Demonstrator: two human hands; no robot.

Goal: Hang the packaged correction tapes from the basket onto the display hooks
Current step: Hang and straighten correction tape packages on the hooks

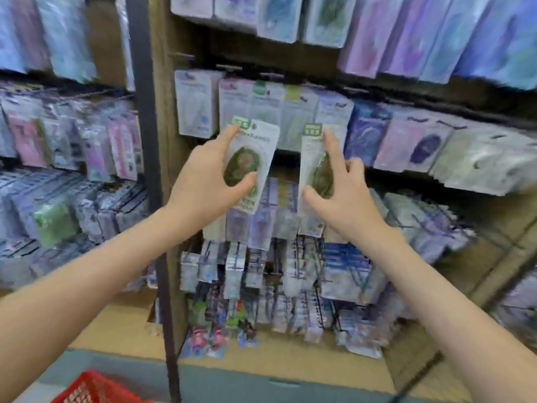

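Each hand holds one packaged correction tape up in front of the display. My left hand [203,175] grips a white card with a green oval tape [263,138], index finger stretched to its green top label, thumb across the oval. My right hand [345,190] pinches a second green-labelled packet [309,158], index finger pointing up along its right edge, thumb under the oval. Both packets sit just below a row of hung packets on dark display hooks [229,67]. A corner of the red basket [93,388] shows at the bottom left.
Rows of pastel packets hang above, to the left and to the right. A dark vertical post [151,170] divides the left shelf from the wooden display panel. Notebooks and small packets fill wire racks [290,286] below. The floor is tan and grey.
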